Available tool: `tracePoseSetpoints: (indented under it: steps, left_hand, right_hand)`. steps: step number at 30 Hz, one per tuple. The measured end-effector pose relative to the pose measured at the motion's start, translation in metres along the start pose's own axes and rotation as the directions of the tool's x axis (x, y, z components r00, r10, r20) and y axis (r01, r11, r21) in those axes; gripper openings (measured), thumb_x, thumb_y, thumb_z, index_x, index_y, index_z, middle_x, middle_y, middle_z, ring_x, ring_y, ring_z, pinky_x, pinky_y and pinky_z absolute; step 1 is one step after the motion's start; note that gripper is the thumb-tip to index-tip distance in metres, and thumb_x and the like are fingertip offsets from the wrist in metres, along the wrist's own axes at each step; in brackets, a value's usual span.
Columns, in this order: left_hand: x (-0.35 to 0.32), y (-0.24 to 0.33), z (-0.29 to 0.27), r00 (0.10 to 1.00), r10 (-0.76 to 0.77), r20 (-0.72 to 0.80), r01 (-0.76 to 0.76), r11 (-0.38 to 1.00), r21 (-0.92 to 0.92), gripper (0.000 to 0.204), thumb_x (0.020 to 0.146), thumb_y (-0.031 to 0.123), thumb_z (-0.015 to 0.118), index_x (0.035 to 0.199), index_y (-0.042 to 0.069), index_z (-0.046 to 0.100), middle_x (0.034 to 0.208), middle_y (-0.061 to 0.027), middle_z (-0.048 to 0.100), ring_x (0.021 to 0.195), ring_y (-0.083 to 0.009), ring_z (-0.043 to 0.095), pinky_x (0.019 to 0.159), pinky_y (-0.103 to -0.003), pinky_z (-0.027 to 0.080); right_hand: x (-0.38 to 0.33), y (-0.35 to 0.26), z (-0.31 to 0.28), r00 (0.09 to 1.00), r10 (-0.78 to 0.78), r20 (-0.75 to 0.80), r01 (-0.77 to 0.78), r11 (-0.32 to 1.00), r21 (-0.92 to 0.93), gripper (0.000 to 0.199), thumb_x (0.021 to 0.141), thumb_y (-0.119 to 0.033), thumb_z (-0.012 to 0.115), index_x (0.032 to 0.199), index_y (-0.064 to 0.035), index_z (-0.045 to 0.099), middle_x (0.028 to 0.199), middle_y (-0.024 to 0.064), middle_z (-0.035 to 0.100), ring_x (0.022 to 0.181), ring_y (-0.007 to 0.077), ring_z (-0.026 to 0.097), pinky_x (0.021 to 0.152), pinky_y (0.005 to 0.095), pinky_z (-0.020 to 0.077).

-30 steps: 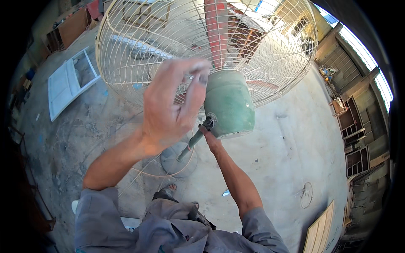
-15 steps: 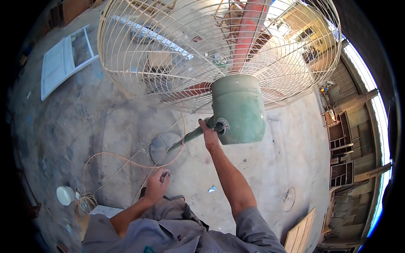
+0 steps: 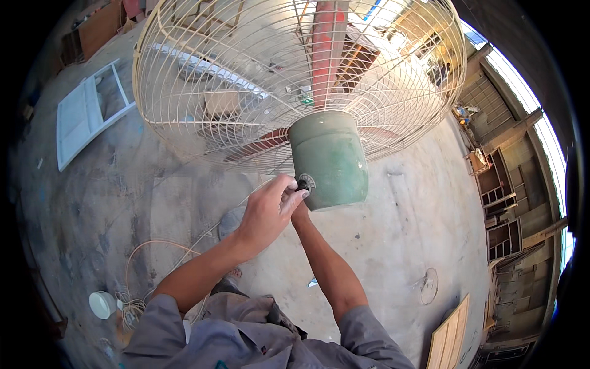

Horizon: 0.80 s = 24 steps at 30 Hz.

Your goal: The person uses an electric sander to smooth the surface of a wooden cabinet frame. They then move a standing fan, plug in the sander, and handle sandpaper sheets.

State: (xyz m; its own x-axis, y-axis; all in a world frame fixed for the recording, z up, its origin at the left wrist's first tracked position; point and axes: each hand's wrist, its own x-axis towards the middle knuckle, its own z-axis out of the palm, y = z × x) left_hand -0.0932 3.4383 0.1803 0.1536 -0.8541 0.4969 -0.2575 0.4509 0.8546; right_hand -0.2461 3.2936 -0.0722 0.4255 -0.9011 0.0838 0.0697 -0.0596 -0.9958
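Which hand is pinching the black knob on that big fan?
The left hand, closed around the knob; the right hand is behind it, mostly hidden from view.

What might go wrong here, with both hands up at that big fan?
Perhaps two things. The left hand, at the black knob, is near the wire cage; a finger through its gaps could be hurt if the red blade spins. Also, a loose cord lies near a foot and might trip the person.
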Motion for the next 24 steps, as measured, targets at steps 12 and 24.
tracePoseSetpoints:
  steps: [12, 24]
  left_hand:
    - [0.013, 0.014, 0.024, 0.985, 0.129, 0.112, -0.15, 0.967, 0.207, 0.018, 0.097, 0.013, 0.057, 0.086, 0.0, 0.052, 0.068, -0.0155, 0.057, 0.053, -0.027, 0.062, 0.047, -0.038, 0.045]
    - [0.006, 0.018, 0.014, 0.993, 0.065, 0.096, -0.083, 0.977, 0.197, 0.016, 0.096, 0.01, 0.056, 0.084, -0.001, 0.052, 0.07, -0.0168, 0.054, 0.057, -0.0328, 0.058, 0.053, -0.041, 0.044]
  right_hand:
    - [0.019, 0.072, -0.083, 0.971, -0.201, -0.13, 0.093, 0.819, -0.567, 0.04, 0.081, -0.022, 0.072, 0.118, -0.0087, 0.063, 0.118, 0.0144, 0.064, 0.111, 0.0307, 0.058, 0.097, 0.0427, 0.0444]
    - [0.011, 0.04, 0.012, 0.983, -0.12, -0.14, 0.037, 0.872, -0.487, 0.035, 0.091, -0.024, 0.062, 0.122, -0.0086, 0.055, 0.121, 0.0105, 0.057, 0.113, 0.0232, 0.052, 0.098, 0.0375, 0.0416]
